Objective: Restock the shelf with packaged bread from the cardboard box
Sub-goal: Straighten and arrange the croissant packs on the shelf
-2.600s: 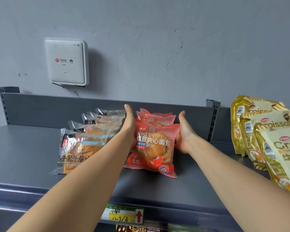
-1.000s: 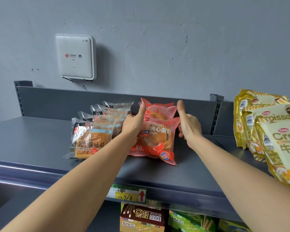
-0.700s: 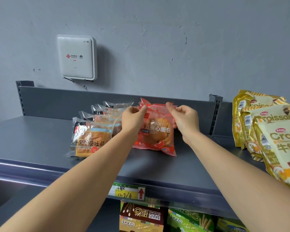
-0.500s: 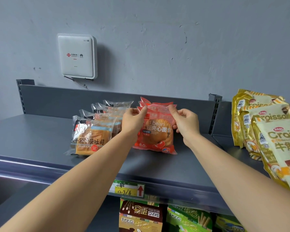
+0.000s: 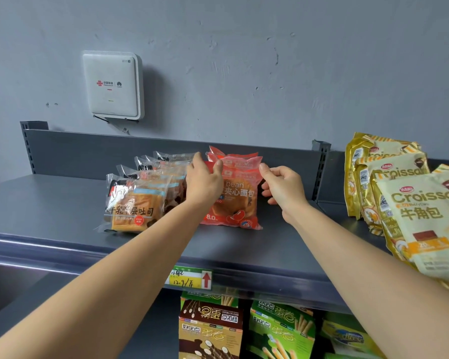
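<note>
Red film wraps the bread being handled: the front red pack [image 5: 233, 203] stands at the near end of a short row of like packs, mid-shelf. Its bottom edge is on the grey shelf [image 5: 49, 208] and its top leans back toward the pack behind. The box is out of view. The main risk, as I judge it, is a forward slump. The pack is held only by its thin top seal, so an uneven release could let it fold over or slide toward the near edge. The left forearm also passes close to the toast packs [image 5: 135, 203] just to the left, and a careless pull-back could knock that row askew. Both arms reach far in, nearly straight. The left hand [image 5: 205, 185] pinches the top left corner, thumb in front and fingers behind. The right hand [image 5: 283, 187], fingers curled, appears to pinch the top right corner. Croissant bags [image 5: 420, 208] stand well apart at right.
</note>
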### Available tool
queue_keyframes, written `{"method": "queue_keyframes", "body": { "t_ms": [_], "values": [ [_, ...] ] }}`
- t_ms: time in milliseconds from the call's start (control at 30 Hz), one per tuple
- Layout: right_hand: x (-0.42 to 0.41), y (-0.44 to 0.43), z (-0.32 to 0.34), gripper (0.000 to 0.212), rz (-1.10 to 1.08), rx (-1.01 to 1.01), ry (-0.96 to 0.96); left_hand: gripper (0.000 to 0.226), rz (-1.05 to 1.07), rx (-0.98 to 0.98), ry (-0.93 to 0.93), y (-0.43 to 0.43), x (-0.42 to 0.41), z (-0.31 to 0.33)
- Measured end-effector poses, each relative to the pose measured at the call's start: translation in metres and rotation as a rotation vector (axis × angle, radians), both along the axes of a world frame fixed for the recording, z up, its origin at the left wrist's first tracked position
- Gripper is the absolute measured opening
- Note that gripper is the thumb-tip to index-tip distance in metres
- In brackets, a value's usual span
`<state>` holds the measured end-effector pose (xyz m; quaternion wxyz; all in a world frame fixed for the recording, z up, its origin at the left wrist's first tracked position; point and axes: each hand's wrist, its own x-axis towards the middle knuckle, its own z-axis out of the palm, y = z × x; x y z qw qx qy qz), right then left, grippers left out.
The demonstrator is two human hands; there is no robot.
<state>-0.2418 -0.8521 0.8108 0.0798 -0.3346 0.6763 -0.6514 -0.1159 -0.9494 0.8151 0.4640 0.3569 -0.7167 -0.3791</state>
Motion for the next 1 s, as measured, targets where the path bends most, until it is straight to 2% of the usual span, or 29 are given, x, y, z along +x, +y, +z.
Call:
{"method": "queue_keyframes", "body": {
  "t_ms": [133,267,400,633,767,1000],
  "values": [
    [-0.001,0.012,0.001,0.021,-0.026,0.040,0.035,0.057,0.037,-0.134,-0.065,0.009,0.004,0.002],
    [0.000,0.028,0.004,0.001,-0.042,0.069,0.104,0.041,0.016,-0.284,-0.058,0.022,0.004,0.006],
    [-0.002,0.047,0.008,0.013,-0.077,0.112,0.235,0.031,-0.040,-0.443,-0.112,0.039,-0.003,0.008],
    [-0.005,0.096,0.018,0.015,-0.190,0.194,0.418,0.019,-0.172,-0.592,-0.202,0.069,-0.016,0.009],
    [-0.003,0.128,0.018,0.015,-0.282,0.225,0.435,0.017,-0.257,-0.654,-0.330,0.089,-0.024,0.010],
    [-0.011,0.187,0.011,0.026,-0.407,0.269,0.430,0.015,-0.394,-0.671,-0.403,0.125,-0.050,0.003]
  ]
}}
